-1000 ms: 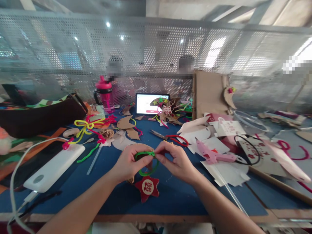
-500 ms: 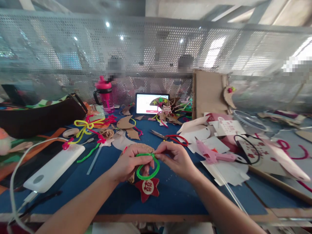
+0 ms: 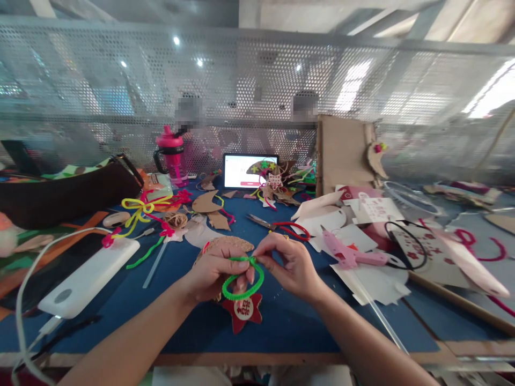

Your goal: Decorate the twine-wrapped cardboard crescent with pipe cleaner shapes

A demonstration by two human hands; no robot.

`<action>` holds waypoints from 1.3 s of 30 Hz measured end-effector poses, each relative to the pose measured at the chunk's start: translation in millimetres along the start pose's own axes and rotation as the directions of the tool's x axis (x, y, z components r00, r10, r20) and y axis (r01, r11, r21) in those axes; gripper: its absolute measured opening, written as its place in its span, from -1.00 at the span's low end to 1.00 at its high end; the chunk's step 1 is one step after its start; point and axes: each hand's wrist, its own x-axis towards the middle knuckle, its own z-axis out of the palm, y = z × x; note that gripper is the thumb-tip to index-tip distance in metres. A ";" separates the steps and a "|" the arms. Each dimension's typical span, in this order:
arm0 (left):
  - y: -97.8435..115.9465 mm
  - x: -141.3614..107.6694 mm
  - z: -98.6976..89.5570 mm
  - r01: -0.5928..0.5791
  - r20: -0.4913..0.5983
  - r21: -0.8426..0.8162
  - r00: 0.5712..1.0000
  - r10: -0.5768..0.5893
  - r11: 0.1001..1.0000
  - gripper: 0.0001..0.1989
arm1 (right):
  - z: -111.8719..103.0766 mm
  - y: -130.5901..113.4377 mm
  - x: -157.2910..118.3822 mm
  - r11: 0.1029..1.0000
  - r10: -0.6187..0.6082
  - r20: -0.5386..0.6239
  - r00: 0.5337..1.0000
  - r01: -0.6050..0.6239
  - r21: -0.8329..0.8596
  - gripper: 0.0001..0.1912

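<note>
Since the earlier frame, the green loop [image 3: 243, 296] has been swung lower, in front of the red star [image 3: 240, 323] under the left fingers. It is held pinched by the left hand [image 3: 205, 271], while its joint is nipped by the narrowly closed fingertips of the right hand [image 3: 295, 268]. Just beyond the left fingers, a curved cardboard piece [image 3: 235, 244] is seen. Probably the joint is being twisted or adjusted; for the next move, a steady left grip and small, gentle turns at the right fingertips seem to be required.
</note>
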 end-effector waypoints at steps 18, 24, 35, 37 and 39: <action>1.2 0.0 1.0 -0.251 -0.108 0.553 0.924 0.367 0.795 -0.70 | 6.6 9.1 2.0 0.907 0.367 -0.041 0.929 -0.348 0.237 -0.80; -1.8 0.6 -4.4 -0.215 0.244 0.968 0.676 0.696 -0.130 -0.81 | 5.5 9.2 4.3 0.940 0.337 -0.070 0.939 -0.332 0.073 -0.81; -7.4 -3.8 3.6 0.180 0.606 0.598 0.537 0.587 -0.781 -0.88 | 15.0 5.3 0.5 0.885 0.461 -0.059 0.886 -0.454 0.102 -0.84; -5.9 -3.8 7.0 0.196 0.621 0.576 0.527 0.581 -0.794 -0.93 | 15.7 7.3 0.0 0.869 0.478 -0.036 0.877 -0.467 0.167 -0.83; -5.7 -3.5 8.2 0.202 0.630 0.568 0.516 0.580 -0.798 -0.95 | 16.4 9.3 -0.4 0.852 0.486 -0.010 0.874 -0.472 0.225 -0.84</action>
